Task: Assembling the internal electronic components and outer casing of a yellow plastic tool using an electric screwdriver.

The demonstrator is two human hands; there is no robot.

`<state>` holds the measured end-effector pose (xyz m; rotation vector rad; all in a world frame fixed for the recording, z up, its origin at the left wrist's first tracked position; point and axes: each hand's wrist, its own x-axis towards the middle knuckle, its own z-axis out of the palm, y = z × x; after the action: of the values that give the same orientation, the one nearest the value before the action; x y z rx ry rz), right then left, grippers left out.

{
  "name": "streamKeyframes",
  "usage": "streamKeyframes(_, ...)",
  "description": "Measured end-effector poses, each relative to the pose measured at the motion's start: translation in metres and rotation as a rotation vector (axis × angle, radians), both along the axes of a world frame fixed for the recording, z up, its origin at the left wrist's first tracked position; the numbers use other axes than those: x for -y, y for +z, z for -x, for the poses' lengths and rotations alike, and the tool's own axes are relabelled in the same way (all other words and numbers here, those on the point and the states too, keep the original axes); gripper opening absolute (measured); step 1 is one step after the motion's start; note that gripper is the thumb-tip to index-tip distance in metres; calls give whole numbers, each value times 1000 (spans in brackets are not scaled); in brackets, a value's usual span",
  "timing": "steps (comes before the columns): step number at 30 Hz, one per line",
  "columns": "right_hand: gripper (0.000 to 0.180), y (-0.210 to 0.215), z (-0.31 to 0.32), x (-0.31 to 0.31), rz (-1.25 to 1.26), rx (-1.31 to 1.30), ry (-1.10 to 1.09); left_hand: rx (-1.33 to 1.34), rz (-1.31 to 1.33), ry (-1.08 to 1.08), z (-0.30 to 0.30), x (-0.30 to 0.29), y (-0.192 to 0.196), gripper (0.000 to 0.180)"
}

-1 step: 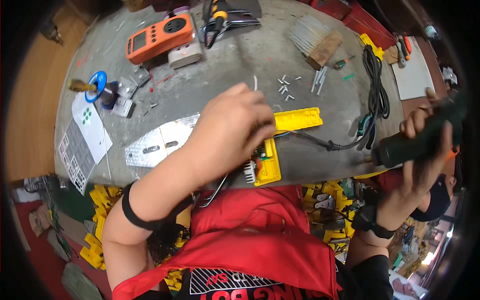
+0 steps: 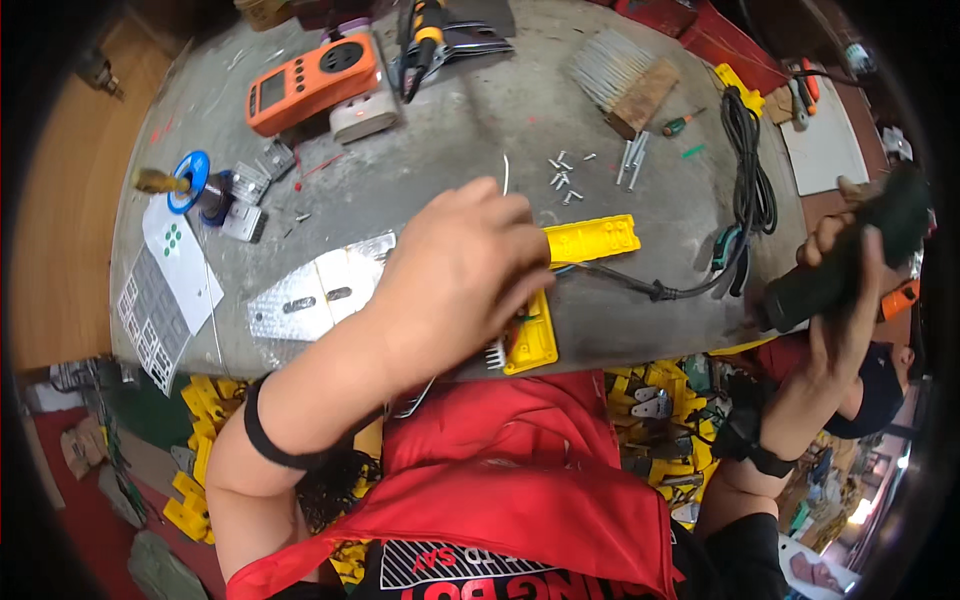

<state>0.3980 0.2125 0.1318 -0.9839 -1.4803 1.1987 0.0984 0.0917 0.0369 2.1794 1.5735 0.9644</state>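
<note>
My left hand [image 2: 465, 260] curls down over a yellow plastic housing [image 2: 533, 340] near the table's front edge. Its fingertips are hidden, so what they pinch does not show. Part of a circuit board and a finned silver heat sink [image 2: 494, 357] peek out below the fingers. A second yellow housing piece [image 2: 596, 240] lies just beyond, and a black cable [image 2: 630, 280] runs off to the right beside it. At the far right my right hand [image 2: 845, 235] is wrapped around a dark green power screwdriver [image 2: 850, 265], held over the table's right edge.
Left of my forearm lies a silver plate [image 2: 320, 295]. Small screws [image 2: 563, 178] and a wood-handled brush [image 2: 640, 97] sit farther back. An orange meter [image 2: 312, 85] and a blue spool [image 2: 190, 182] stand left. A coiled black cable [image 2: 748, 170] lies right. Yellow parts [image 2: 190, 500] fill the space below the table.
My left hand has sunk slightly over the yellow housing and covers more of the circuit board. The power screwdriver in my right hand has shifted a little to the right.
</note>
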Motion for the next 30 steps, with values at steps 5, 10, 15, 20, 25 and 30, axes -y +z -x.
streamKeyframes(5,60,-74,-130,-65,-182,855,-398,-391,-2,8,-30,2,4,16)
streamKeyframes(10,55,-121,-177,-78,-243,1380,-438,-588,7,66,-46,-1,11,7)
streamKeyframes(15,33,-66,-77,-48,-564,1169,-250,-470,-68,89,-59,12,17,9)
streamKeyframes(20,24,-63,90,-30,-733,657,685,151,74,-50,-53,17,19,18)
streamKeyframes(25,19,-90,157,-45,-915,744,824,384,197,-106,-48,4,13,13)
streamKeyframes(30,9,-75,134,-40,-762,818,848,959,618,-33,-22,3,16,12)
